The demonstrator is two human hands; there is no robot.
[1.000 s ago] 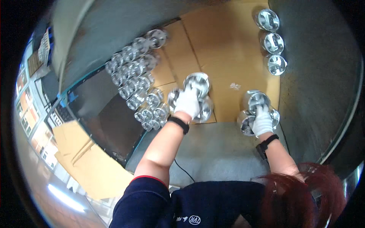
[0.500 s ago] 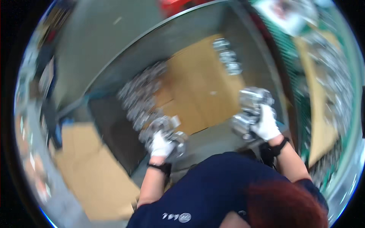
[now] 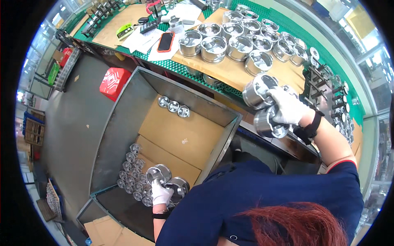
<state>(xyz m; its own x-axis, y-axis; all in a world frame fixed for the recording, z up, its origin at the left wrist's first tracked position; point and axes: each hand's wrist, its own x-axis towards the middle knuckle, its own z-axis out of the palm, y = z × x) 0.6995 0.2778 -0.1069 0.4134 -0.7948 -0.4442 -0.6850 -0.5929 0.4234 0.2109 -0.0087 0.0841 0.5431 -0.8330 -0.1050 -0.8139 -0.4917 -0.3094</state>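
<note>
— Over the near part of the bin (image 3: 197, 99), what does the left hand (image 3: 161, 192) have?

— White glove, fingers half curled on a left cluster (image 3: 159, 173) of pistons. Two show well; more may be hidden, so count uncertain. Contact with the bin's bottom: cannot tell.

— And the right hand (image 3: 286, 106)?

— Right of the bin, raised clear of it. Thumb and fingers bent round a right cluster (image 3: 255, 93): two pistons plain, part of another behind the glove. Some fingertips hidden.

— Pistons inside the bin?

— Near left part of the bin: several close rows (image 3: 130, 158), most faces up. Along the bin's far wall: a trio (image 3: 173, 106) in line, well apart from the rows. Cardboard (image 3: 184, 129) lines the bin between, a small pale scrap (image 3: 184, 141) on it.

— Past the bin?

— Just outside its far left corner: red stool (image 3: 115, 82). Beyond its far wall: bench with green mat (image 3: 172, 64), a board (image 3: 230, 76) crowded with upright pistons (image 3: 213, 49), and an orange-edged phone (image 3: 166, 42).
</note>
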